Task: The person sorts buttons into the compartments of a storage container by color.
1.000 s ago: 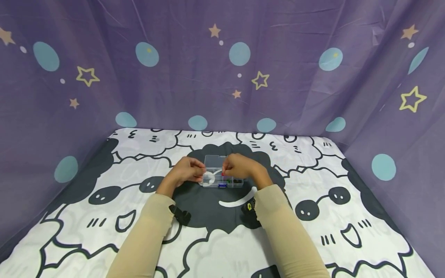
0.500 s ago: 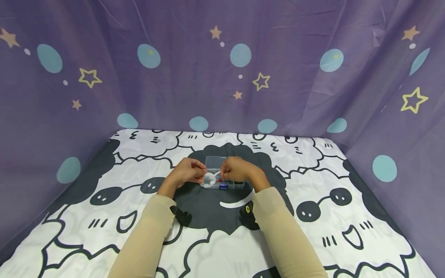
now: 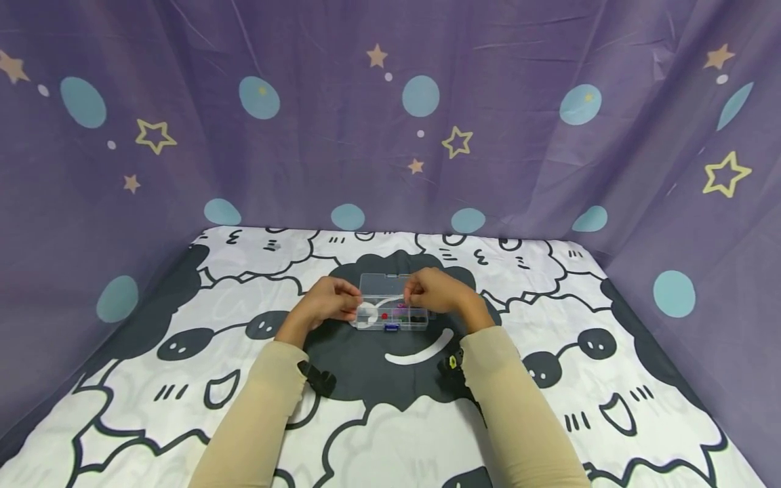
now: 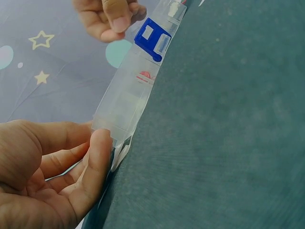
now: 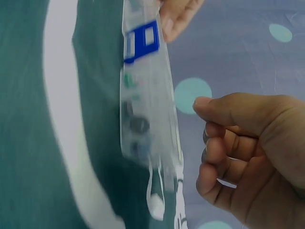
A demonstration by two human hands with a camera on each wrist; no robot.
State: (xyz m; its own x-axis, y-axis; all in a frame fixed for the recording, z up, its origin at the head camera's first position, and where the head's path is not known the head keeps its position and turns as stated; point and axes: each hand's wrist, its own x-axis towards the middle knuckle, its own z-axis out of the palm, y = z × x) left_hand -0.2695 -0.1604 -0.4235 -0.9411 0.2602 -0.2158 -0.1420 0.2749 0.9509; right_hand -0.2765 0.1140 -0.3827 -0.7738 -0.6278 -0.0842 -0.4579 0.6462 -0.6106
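A clear plastic compartment box [image 3: 373,324] with a blue latch [image 3: 392,327] sits on the dark patch of the cloth, its transparent lid [image 3: 375,285] raised at the back. My left hand [image 3: 329,299] pinches the box's left end between thumb and fingers, as the left wrist view also shows. Inside are a small red piece [image 3: 384,316], a magenta piece [image 3: 401,306] and dark pieces [image 3: 417,318]. Over the box's right half, my right hand [image 3: 436,290] has loosely bent fingers, fingertips close above the magenta piece. In the right wrist view nothing shows between its fingers [image 5: 214,150].
A white cloth [image 3: 244,379] with black cartoon drawings covers the surface. Purple curtains [image 3: 342,163] with stars and dots hang behind and at both sides. Each wrist carries a dark strapped device, such as the one [image 3: 317,378] on the left.
The red piece that was at my right fingertips now lies in the box. My right hand has moved away to the right. My left hand stays at the box's left end.
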